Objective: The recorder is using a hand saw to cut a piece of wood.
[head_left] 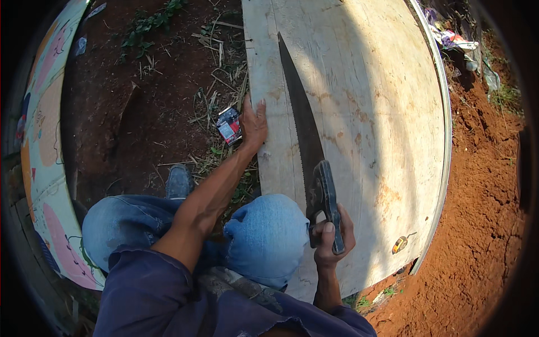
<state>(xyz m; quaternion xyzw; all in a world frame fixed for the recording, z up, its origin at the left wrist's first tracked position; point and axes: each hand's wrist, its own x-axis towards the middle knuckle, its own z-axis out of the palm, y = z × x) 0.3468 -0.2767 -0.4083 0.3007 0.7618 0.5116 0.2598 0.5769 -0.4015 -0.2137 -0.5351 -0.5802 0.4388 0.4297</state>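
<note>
My right hand (331, 236) is closed round the dark handle of a hand saw (301, 106). Its long tapering blade points away from me over the pale plywood board (393, 140), toothed edge to the left. My left hand (254, 124) grips the board's left edge, thumb side uppermost; some of its fingers are hidden at the edge. Beside that hand, on the ground, lies a small crumpled packet (229, 126) in red, blue and white. A thin line runs lengthwise along the board near its left side.
A yellow and black tape measure (400, 245) rests on the board's near right part. Left of me stands a colourful printed panel (48, 140). Reddish soil (477, 224) borders the board on the right, with plastic litter (457, 42) farther off. My jeans-clad knee (266, 236) is against the board's left side.
</note>
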